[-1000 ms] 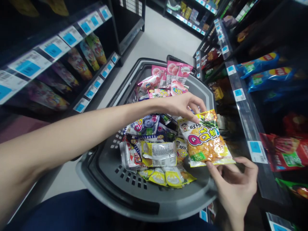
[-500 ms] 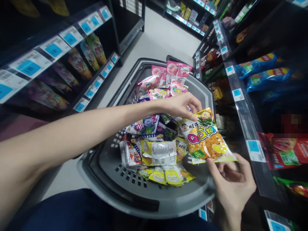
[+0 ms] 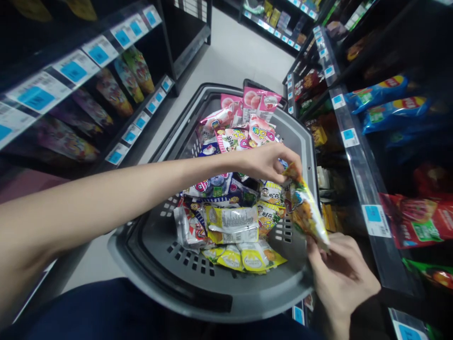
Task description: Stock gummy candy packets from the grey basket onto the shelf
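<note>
Between dark shelves (image 3: 366,184), a grey basket (image 3: 226,285) holds small bags (image 3: 233,219). At its three o'clock, the orange-yellow packet (image 3: 306,210) has turned edge-on, so its front reads poorly. The left hand (image 3: 271,160) pinches its top end; the right hand (image 3: 341,274) seems closed on its bottom.

"What sort of place is this?"

"A shop — dark shelves (image 3: 361,184) stand on both sides, stocked with packaged goods."

"What else says so?"

"White and blue price labels (image 3: 73,68) run in rows along the shelf edges. On the right lie blue bags (image 3: 396,115) and a red bag (image 3: 417,222)."

"And in the middle?"

"A grey shopping basket (image 3: 269,304) with small, bright packets (image 3: 233,226) heaped inside. Beyond it, a pale floor (image 3: 240,47) forms the aisle — with another stocked shelf (image 3: 272,30) at its far end."
</note>
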Motion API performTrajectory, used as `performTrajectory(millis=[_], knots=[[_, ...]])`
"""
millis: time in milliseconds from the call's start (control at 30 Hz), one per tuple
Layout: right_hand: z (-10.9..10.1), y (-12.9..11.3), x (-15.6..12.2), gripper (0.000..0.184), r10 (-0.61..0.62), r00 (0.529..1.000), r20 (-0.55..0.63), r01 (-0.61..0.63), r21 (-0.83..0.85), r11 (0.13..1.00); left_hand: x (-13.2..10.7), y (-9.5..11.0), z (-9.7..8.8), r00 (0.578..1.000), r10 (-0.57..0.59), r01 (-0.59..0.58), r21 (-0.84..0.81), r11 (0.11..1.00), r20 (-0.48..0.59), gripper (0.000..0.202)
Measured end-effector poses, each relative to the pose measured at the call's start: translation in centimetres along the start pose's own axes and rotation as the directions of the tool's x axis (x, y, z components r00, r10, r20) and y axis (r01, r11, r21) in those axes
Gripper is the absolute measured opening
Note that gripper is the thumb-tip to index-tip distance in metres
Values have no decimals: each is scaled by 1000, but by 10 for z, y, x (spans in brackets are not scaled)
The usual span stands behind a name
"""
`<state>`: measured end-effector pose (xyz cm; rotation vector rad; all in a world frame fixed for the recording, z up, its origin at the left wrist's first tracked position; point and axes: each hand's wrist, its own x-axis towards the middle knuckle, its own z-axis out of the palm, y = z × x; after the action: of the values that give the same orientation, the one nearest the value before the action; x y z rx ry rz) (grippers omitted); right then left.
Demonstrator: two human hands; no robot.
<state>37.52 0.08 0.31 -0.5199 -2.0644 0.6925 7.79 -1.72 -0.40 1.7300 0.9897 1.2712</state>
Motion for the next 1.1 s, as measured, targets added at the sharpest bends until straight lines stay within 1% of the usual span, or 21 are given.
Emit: performTrajectory(millis=[67, 167, 233, 300, 400, 500, 567, 633, 700, 800, 867, 1000, 1100], knots=[[-1, 0, 2, 36, -124, 991, 44, 125, -20, 992, 1, -3, 5, 996, 87, -86, 65, 994, -15, 19], [-2, -1, 4, 53, -240, 962, 133, 248, -46, 968, 2, -5, 11, 971, 234, -214, 249, 944, -53, 7], [-4, -2, 4, 59, -293, 934, 207, 310, -55, 949, 2, -5, 14, 961, 270, -235, 343, 909, -57, 7], [-7, -3, 3, 62, -331, 904, 270, 359, -59, 931, 1, -4, 16, 960, 274, -224, 413, 883, -65, 9], [-8, -4, 2, 65, -366, 873, 322, 408, -74, 910, -1, -2, 16, 946, 311, -227, 498, 837, -92, 10], [-7, -6, 2, 64, -381, 853, 358, 436, -84, 896, -2, -1, 17, 909, 406, -289, 560, 777, -94, 16], [-6, -8, 4, 56, -388, 846, 366, 441, -70, 895, -2, -2, 17, 878, 469, -321, 611, 724, -94, 19], [-5, -9, 5, 45, -396, 847, 355, 439, -46, 897, -3, -4, 18, 857, 507, -326, 667, 670, -90, 20], [-5, -9, 6, 39, -404, 848, 343, 441, -32, 897, -3, -6, 18, 859, 506, -307, 712, 631, -78, 18], [-5, -8, 6, 39, -407, 846, 345, 442, -27, 897, -3, -8, 18, 887, 459, -269, 751, 603, -51, 14], [-5, -8, 5, 40, -405, 845, 348, 441, -27, 897, -3, -9, 18, 897, 440, -256, 765, 592, -40, 12], [-5, -9, 6, 39, -407, 843, 351, 441, -19, 897, -3, -11, 17, 884, 467, -273, 775, 571, -33, 8], [-4, -10, 6, 38, -390, 847, 361, 422, -9, 907, -2, -11, 18, 891, 452, -255, 778, 574, -42, 6]])
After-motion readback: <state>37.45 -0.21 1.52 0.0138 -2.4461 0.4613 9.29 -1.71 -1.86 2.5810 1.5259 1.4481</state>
